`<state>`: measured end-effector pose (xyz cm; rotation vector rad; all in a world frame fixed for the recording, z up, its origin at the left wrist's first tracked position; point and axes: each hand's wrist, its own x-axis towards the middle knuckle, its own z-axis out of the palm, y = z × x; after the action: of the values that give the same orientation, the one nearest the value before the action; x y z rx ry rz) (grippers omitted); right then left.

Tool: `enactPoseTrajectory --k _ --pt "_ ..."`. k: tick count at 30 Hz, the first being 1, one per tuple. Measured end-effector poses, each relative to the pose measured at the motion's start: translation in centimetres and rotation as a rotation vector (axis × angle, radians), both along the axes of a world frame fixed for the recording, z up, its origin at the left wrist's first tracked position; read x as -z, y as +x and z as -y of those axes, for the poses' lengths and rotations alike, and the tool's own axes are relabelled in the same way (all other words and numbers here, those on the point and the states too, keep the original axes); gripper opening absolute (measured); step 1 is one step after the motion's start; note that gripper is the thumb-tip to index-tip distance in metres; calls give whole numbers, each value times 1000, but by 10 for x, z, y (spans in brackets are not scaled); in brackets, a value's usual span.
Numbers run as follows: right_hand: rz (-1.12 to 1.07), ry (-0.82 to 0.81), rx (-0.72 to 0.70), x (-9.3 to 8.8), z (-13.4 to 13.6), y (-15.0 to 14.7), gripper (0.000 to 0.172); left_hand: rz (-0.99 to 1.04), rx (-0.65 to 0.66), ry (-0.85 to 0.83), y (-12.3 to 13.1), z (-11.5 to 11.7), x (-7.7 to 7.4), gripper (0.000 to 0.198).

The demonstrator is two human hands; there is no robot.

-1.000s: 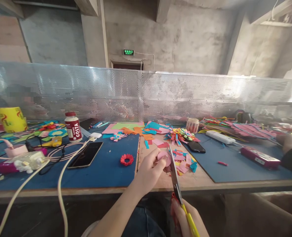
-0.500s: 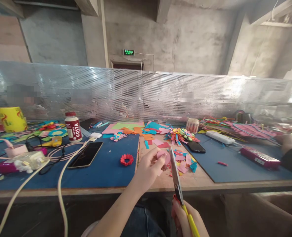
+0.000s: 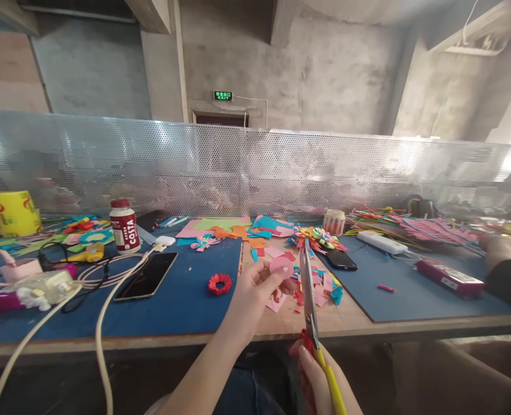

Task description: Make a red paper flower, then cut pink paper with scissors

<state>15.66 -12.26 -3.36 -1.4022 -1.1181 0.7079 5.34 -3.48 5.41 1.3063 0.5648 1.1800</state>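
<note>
Between the thumb and fingers of my left hand [image 3: 258,288] is a pink paper disc [image 3: 280,266], held up over the front of the table. My right hand [image 3: 320,372] is wrapped round the handles of a pair of scissors [image 3: 310,300], which have yellow and red grips. Their blades point up and away, to the right of the disc and apart from it. Below and behind the blades lie colourful paper scraps [image 3: 322,288]. A red ruffled paper ring [image 3: 220,283] rests on the blue mat left of my left hand.
Black phones [image 3: 147,276] lie on both sides, with cables and a power strip at left. A Costa bottle [image 3: 124,226], paper flowers [image 3: 311,237] and coloured sheets stand or lie farther back. At right are a magenta box [image 3: 449,278] and another person's arm [image 3: 504,259]. A perforated metal screen [image 3: 277,167] closes the back.
My left hand has shifted slightly left and turned the pink disc more face-on. The scissor blades look closer together and have moved a little away from the disc.
</note>
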Motion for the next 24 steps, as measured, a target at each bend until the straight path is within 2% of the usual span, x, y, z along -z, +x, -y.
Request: enactPoseTrajectory --k 4,10,18,24 --pt "-7 -62 -70 3 -5 -1 46 -48 25 46 -1 2 0 20" --pt "-147 -162 -127 1 -3 -4 49 -45 76 58 -2 -1 6 19" --pt "25 -1 -79 6 -5 -1 49 -67 54 71 -2 -1 4 19" --pt "78 10 -95 5 -5 -1 43 -99 43 106 -2 0 5 22"
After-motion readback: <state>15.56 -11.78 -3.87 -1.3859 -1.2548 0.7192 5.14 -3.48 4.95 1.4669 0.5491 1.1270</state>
